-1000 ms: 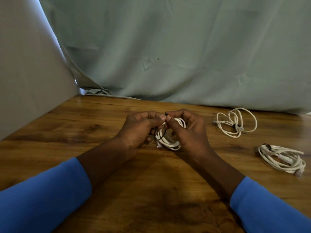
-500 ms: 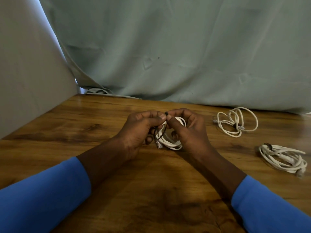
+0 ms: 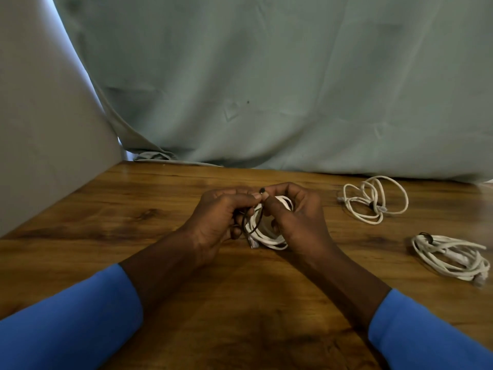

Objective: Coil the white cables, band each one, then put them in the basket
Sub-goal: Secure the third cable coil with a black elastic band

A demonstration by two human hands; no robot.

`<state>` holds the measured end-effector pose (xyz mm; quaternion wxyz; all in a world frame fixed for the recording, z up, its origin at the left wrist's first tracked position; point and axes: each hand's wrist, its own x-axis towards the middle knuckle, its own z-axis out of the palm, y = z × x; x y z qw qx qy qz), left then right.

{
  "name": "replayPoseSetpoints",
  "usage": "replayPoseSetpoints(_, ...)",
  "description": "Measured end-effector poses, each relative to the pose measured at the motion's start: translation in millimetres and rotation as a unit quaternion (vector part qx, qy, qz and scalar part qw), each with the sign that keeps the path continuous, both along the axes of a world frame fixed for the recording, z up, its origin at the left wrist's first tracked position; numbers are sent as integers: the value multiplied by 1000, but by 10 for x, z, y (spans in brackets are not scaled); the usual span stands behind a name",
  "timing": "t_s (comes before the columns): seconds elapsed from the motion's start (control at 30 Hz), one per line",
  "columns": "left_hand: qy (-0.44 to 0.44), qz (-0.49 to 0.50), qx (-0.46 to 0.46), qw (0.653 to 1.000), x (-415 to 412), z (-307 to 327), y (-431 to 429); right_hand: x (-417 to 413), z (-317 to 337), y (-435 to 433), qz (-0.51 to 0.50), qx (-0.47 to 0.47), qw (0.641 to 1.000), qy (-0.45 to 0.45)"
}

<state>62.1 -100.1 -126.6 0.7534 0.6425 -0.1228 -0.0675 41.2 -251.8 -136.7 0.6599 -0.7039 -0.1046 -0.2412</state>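
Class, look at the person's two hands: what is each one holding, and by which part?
Both hold one coiled white cable: left hand on its left side, right hand on its right. Their fingertips pinch a dark band at its top.

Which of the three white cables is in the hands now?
The tight coil at centre, between left hand and right hand; the other two lie untouched at right.
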Motion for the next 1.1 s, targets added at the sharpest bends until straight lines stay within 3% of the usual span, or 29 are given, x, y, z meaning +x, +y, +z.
replayPoseSetpoints(0.67,0,4,1,1000,17,-13,1,-95,26,34,19,-8,1000,-12)
replayPoseSetpoints(0.9,12,12,-2,1000,-7,9,-5,18,-68,14,-8,-61,998,-26)
replayPoseSetpoints(1.1,28,-1,-2,1000,-24,37,-24,-50,-49,43,-65,-133,984,-96)
